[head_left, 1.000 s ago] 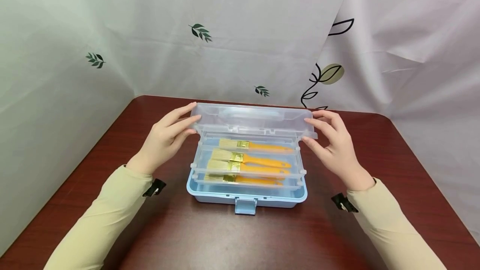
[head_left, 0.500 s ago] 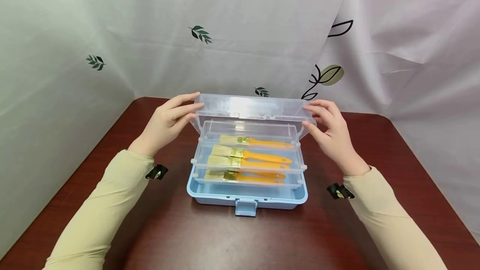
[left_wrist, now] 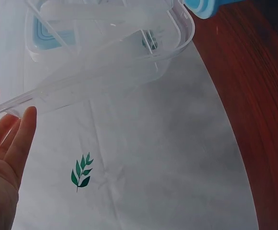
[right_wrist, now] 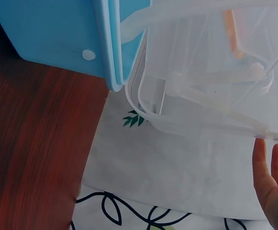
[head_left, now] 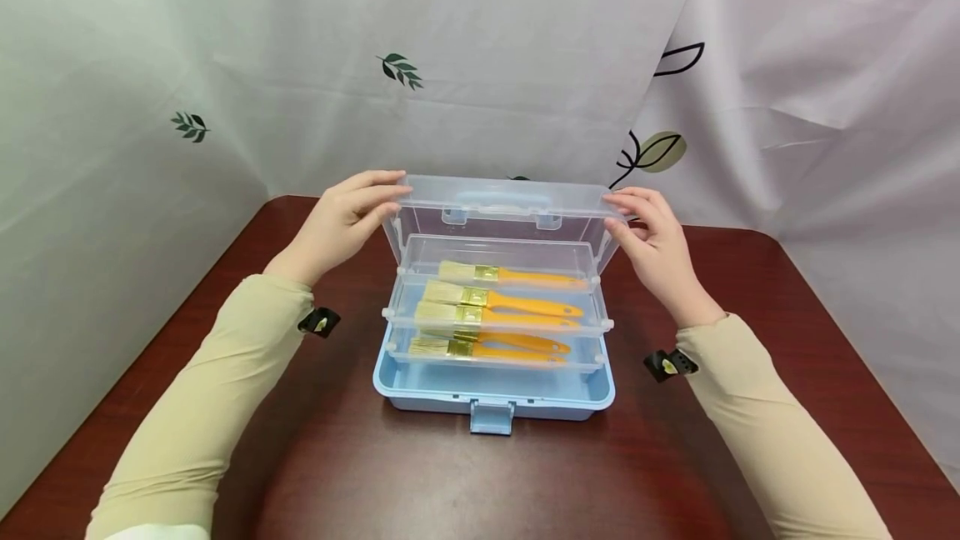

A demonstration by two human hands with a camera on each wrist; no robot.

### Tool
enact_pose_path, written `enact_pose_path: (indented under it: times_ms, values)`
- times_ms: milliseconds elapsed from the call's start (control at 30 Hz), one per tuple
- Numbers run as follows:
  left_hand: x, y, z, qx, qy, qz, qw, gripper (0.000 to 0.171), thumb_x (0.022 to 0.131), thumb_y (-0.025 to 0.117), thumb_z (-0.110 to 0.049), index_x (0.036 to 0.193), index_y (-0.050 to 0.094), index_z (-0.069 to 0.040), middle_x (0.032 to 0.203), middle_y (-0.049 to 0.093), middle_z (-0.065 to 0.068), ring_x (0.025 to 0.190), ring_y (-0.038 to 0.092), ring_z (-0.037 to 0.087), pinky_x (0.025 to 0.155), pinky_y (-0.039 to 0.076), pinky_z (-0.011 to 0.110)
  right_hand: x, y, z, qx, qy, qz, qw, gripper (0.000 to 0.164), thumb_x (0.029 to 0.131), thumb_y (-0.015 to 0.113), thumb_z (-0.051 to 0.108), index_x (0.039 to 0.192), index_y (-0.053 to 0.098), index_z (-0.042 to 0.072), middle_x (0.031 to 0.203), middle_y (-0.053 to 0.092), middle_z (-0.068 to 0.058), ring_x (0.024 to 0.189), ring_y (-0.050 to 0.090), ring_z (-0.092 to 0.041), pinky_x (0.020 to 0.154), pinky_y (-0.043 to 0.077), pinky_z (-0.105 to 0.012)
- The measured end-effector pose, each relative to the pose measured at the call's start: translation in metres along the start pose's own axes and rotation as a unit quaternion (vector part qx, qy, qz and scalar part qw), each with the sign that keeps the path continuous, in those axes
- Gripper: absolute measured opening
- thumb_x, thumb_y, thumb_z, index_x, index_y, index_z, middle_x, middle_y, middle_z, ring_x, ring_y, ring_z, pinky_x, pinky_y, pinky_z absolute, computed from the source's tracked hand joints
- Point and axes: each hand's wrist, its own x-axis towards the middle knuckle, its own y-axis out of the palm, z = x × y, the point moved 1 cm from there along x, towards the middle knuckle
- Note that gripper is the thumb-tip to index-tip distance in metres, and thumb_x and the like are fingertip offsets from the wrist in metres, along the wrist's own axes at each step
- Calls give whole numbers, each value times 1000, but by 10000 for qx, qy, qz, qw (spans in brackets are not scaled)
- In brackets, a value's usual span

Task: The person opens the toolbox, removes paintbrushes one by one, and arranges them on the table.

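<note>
A light blue toolbox [head_left: 427, 401] stands on the table, its clear lid [head_left: 435, 190] raised and tilted back. My left hand [head_left: 330, 227] holds the lid's left front corner between fingers and thumb. At the right front corner, my right hand [head_left: 663, 257] grips the same lid, with fingers [right_wrist: 261, 165] against its rim in the right wrist view. Clear trays [head_left: 592, 323] are spread in steps above the base. Several paintbrushes [head_left: 528, 305] with orange handles and pale bristles lie in them, bristles to the left. A blue front latch [head_left: 491, 417] hangs down.
The box sits on a dark red-brown table [head_left: 480, 482]. Behind and on both sides hangs a pale cloth [head_left: 480, 107] with leaf prints, close to the table's back edge. A black band [head_left: 318, 322] shows at the left wrist, another at the right.
Both hands have moved up with the lid, which has swung higher and further back. The trays have risen and spread slightly with the brushes in them. The blue base has stayed in place.
</note>
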Motion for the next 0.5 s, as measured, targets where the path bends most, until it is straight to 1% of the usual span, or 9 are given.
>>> enact_pose_path:
  times_ms: [67,167,233,300,400,500]
  values:
    - [1,1,1,-72,-38,-22,10000,30,88,63,-1,119,66,-3,129,58,13,120,54,27,85,45,25,1,0,-1,9,77,-7,10000,30,92,60,7,121,62,2,118,48,8,101,47,-2,73,43,-8]
    - [1,4,4,-254,-64,-122,9996,33,89,62,-1,122,64,-3,130,57,12,118,54,26,83,42,15,2,1,-2,41,172,-1,9998,30,92,60,8,122,62,2,120,48,5,101,47,-1,75,43,-9]
    - [-1,7,6,-473,-99,-180,9987,35,90,61,0,124,62,-3,132,56,11,116,55,24,83,41,9,4,1,-3,54,236,8,9997,31,93,60,8,123,61,3,120,48,5,101,47,-1,76,42,-10]
    - [-4,10,8,-695,-162,-222,9972,36,91,58,0,127,59,-3,133,54,11,116,55,22,84,41,6,4,1,-3,29,274,23,9996,32,93,60,9,124,61,4,120,47,5,101,47,-1,77,41,-11]
    - [-12,14,12,-1062,-396,-299,9931,40,91,57,3,131,55,-3,134,52,12,117,53,14,82,44,6,5,2,-3,-47,307,21,9995,32,93,60,11,124,61,5,119,47,5,100,47,0,77,41,-14]
    - [-19,18,16,-1423,-782,-341,9861,44,91,57,3,135,52,-4,133,52,13,117,49,1,82,45,6,5,3,-4,-143,337,20,9993,32,93,60,12,125,61,5,119,48,2,99,46,1,77,40,-15]
